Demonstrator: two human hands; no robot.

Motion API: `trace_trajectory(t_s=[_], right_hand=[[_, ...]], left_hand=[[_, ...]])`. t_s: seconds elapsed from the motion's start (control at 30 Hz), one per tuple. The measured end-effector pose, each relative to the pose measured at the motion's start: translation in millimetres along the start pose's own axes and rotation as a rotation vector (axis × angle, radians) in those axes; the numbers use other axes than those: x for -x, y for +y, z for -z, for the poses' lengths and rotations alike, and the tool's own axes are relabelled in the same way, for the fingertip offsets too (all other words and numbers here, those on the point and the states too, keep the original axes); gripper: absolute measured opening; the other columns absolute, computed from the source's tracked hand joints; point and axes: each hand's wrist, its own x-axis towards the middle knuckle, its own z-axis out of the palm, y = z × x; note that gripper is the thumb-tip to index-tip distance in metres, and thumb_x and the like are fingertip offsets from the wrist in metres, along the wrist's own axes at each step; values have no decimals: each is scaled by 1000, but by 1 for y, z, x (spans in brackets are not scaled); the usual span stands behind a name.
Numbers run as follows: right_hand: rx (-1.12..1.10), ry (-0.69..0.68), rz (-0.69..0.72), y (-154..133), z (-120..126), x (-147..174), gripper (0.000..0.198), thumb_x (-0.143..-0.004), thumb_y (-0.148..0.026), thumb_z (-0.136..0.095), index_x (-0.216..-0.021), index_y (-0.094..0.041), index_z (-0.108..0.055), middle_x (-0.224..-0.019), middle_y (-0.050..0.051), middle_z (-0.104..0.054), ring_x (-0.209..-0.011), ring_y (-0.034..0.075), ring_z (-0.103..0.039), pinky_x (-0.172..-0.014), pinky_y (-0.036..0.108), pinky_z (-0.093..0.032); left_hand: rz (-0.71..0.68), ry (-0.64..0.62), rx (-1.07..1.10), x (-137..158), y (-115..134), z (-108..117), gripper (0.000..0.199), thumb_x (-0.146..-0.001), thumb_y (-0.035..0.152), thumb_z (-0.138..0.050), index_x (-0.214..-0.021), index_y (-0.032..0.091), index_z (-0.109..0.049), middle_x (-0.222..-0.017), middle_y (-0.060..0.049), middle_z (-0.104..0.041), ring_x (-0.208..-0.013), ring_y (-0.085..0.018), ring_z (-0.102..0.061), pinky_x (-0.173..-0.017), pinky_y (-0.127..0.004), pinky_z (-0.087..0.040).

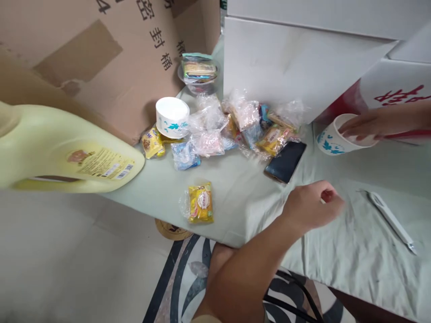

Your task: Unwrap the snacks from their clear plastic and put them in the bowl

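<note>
A yellow packet [201, 204] lies on the tabletop [240, 193], nearer me than the heap of wrapped snacks [247, 116]. Just past the phone [286, 162], my left grip [313, 205] is curled closed, nothing showing in it. Farther right, my right grip [368, 125] dips fingers into the paper cup [332, 140]; whether they pinch it, I can't tell.

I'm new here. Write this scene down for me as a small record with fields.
Left hand: loosely closed, over the cloth, nothing visible inside
Right hand: fingers inside a cup, grip unclear
Phone: between the left hand and the packets
Packets: heaped beside another cup
Front: one yellow packet, set apart
Picture's left: large yellow bottle
Behind: white boxes, carton
</note>
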Motion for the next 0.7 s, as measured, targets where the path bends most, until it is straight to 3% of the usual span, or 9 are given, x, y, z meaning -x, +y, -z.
trace_trajectory(t_s=[0.07, 0.13, 0.2, 0.33, 0.43, 0.57, 0.7], right_hand=[[136, -97, -94, -5, 16, 10, 16, -86, -43, -68, -91, -30, -76, -102, 6, -78, -87, 28, -70, -87, 46, -51], [207, -97, -120, -18, 17, 30, 32, -85, -52, -67, -111, -33, -71, -110, 6, -76, -95, 31, -69, -90, 47, -50], [200, -122, -81, -31, 3, 57, 52, -83, -47, -71, -130, -29, -61, -120, 11, -74, -99, 32, -68, -85, 43, -50], [256, 65, -153, -26, -38, 111, 44, -97, -34, -48, -139, -22, -53, -120, 16, -72, -101, 33, -66, -71, 39, -44], [189, 117, -240, 13, -54, 147, 42, -99, -32, -45, -138, -19, -55, -118, 17, -72, -100, 31, -64, -68, 36, -39], [147, 118, -306, 89, -58, 187, 30, -98, -28, -45, -117, -17, -66, -119, 20, -70, -102, 30, -59, -68, 35, -36], [195, 337, -426, 155, -57, 208, 33, -94, -31, -54, -121, -15, -64, -130, 25, -60, -111, 32, -53, -80, 38, -36]], left_hand=[[-5, -8, -20, 1, 0, 3, 9, -78, 34, -59, -76, 25, -59, -83, 1, -67, -69, -15, -55, -69, -30, -45], [-15, 3, -44, 0, -1, 7, 10, -78, 34, -60, -77, 25, -59, -83, 0, -68, -71, -17, -55, -70, -30, -44], [-44, 21, -69, 0, -3, 12, 9, -79, 34, -60, -78, 25, -60, -82, -1, -68, -74, -18, -57, -71, -31, -44], [-93, 36, -102, 2, -7, 18, 5, -81, 27, -57, -78, 23, -59, -81, -1, -68, -78, -17, -61, -72, -28, -44], [-113, 40, -157, 0, -10, 17, 8, -83, 24, -55, -76, 21, -58, -75, 0, -65, -73, -15, -59, -69, -26, -42], [-147, 50, -224, -7, -9, 10, 9, -83, 22, -53, -74, 20, -57, -66, 3, -58, -64, -12, -54, -62, -24, -38], [-214, 116, -207, -11, -3, 1, 11, -82, 25, -54, -72, 19, -55, -60, 5, -51, -56, -10, -47, -54, -22, -34]])
